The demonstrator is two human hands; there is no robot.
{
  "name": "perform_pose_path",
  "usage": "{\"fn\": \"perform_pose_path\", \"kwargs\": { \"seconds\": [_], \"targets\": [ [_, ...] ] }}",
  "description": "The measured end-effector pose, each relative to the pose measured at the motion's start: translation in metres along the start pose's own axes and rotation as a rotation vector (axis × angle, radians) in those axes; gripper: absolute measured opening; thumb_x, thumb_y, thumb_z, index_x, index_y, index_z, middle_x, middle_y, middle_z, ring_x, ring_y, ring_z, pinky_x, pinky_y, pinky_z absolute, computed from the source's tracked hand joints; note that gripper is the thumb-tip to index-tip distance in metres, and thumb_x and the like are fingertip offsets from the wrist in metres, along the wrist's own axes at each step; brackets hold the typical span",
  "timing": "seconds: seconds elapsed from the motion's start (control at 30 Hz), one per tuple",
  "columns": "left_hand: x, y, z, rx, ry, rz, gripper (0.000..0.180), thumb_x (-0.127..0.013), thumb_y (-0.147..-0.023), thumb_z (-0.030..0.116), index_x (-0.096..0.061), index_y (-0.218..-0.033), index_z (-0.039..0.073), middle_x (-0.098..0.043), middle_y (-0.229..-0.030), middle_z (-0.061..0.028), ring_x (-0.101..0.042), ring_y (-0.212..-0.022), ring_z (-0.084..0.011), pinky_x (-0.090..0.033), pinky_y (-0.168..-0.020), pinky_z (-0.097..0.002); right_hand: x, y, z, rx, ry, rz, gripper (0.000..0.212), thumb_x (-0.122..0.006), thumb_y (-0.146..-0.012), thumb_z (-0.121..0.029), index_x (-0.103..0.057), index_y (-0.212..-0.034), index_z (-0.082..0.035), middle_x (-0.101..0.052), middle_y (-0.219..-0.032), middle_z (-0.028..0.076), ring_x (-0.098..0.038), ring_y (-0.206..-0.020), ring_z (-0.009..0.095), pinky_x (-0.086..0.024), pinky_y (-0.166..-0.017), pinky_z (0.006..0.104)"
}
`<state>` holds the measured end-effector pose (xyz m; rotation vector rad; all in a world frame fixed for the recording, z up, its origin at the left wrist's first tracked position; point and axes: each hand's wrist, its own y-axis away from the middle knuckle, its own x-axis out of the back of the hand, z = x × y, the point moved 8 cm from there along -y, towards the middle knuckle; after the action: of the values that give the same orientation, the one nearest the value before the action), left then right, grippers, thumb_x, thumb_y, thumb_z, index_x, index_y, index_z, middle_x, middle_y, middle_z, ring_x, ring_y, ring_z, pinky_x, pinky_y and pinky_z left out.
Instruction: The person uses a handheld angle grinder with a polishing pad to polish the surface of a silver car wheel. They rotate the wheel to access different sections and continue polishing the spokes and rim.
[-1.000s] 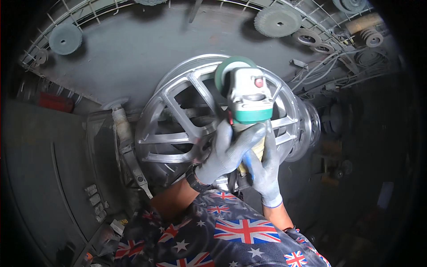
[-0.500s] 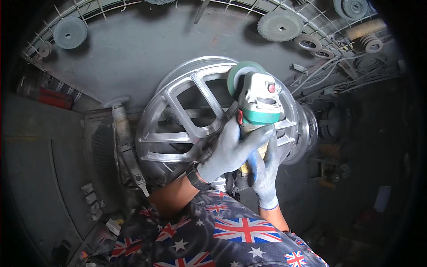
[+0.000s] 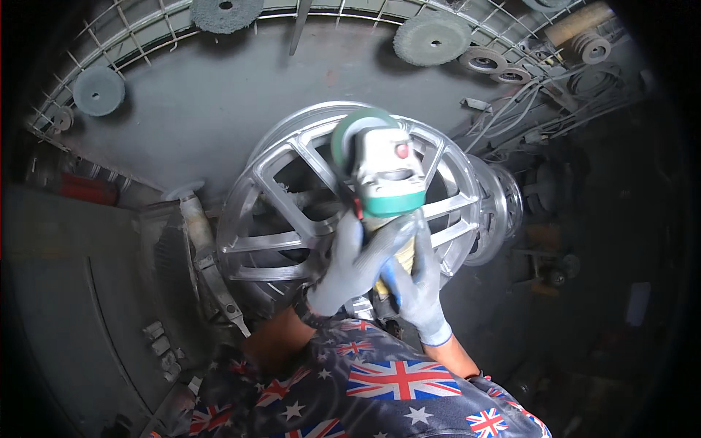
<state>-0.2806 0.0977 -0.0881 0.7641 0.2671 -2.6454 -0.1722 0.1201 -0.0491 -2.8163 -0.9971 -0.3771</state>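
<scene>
Both of my grey-gloved hands are wrapped round the body of an angle grinder (image 3: 392, 164) with a white head, a green collar and a yellowish grip. My left hand (image 3: 339, 266) closes on its left side, just below the collar. Lower on the grip, my right hand (image 3: 421, 292) holds from the right. The grinder's green disc (image 3: 341, 146) is blurred and overlaps the upper part of a silver spoked wheel rim (image 3: 266, 242). Whether the disc touches the metal I cannot tell. The grinder and my hands hide the rim's hub.
More silver rims (image 3: 504, 201) stand behind on the right. A wire rack (image 3: 139, 47) along the back carries several grey abrasive wheels (image 3: 432, 38). Cables (image 3: 511, 113) run along the right wall. Another long-bodied tool (image 3: 208, 252) lies left of the rim.
The grinder, with both hands on it, has moved left and slightly down over the rim. The rack has shifted left in view, as the camera turned a little.
</scene>
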Motion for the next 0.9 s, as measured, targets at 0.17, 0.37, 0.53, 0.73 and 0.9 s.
{"fn": "perform_pose_path", "kwargs": {
  "seconds": [0.17,0.37,0.53,0.73,0.9],
  "targets": [
    [0.016,0.02,-0.017,0.101,0.103,0.2,0.043,-0.071,-0.093,0.019,-0.055,-0.127,0.0,-0.063,-0.114,-0.0128,-0.062,-0.104,-0.0161,-0.051,-0.087,-0.0351,-0.004,-0.005,-0.013,0.184,0.212,-0.064,0.083,-0.069,-0.089,-0.013,-0.022,-0.155,0.007,-0.053,-0.14,0.024,-0.053,-0.128,0.025,-0.041,-0.107,0.0362],
    [-0.01,-0.005,-0.007,0.111,0.081,0.027,0.045,-0.072,-0.093,0.024,-0.054,-0.128,0.0,-0.064,-0.114,-0.0124,-0.063,-0.101,-0.0148,-0.052,-0.085,-0.033,0.01,0.0,0.0,-0.034,-0.014,0.028,0.083,-0.069,-0.089,-0.013,-0.022,-0.154,0.007,-0.054,-0.138,0.023,-0.052,-0.129,0.026,-0.04,-0.108,0.0367],
    [0.008,0.013,-0.013,0.105,0.211,0.162,0.043,-0.071,-0.093,0.021,-0.054,-0.127,-0.001,-0.061,-0.116,-0.0144,-0.064,-0.1,-0.0169,-0.052,-0.086,-0.0345,-0.001,-0.007,-0.017,0.103,0.091,-0.051,0.08,-0.067,-0.089,-0.012,-0.025,-0.154,0.006,-0.051,-0.142,0.022,-0.05,-0.131,0.026,-0.038,-0.11,0.0371],
    [-0.005,-0.001,-0.004,0.069,-0.025,0.049,0.038,-0.071,-0.094,0.018,-0.057,-0.124,-0.001,-0.06,-0.116,-0.0159,-0.062,-0.101,-0.017,-0.051,-0.086,-0.0346,0.012,-0.002,-0.005,0.005,0.024,0.033,0.081,-0.068,-0.088,-0.012,-0.025,-0.154,0.006,-0.056,-0.135,0.024,-0.055,-0.126,0.027,-0.043,-0.105,0.0373],
    [-0.004,-0.001,0.001,0.144,0.165,0.076,0.036,-0.07,-0.093,0.018,-0.058,-0.122,0.0,-0.062,-0.113,-0.0129,-0.063,-0.098,-0.0152,-0.052,-0.085,-0.0335,0.003,-0.007,-0.01,0.043,-0.016,0.01,0.081,-0.07,-0.088,-0.014,-0.027,-0.153,0.006,-0.056,-0.135,0.023,-0.055,-0.126,0.026,-0.042,-0.106,0.0371]
  ]
}}
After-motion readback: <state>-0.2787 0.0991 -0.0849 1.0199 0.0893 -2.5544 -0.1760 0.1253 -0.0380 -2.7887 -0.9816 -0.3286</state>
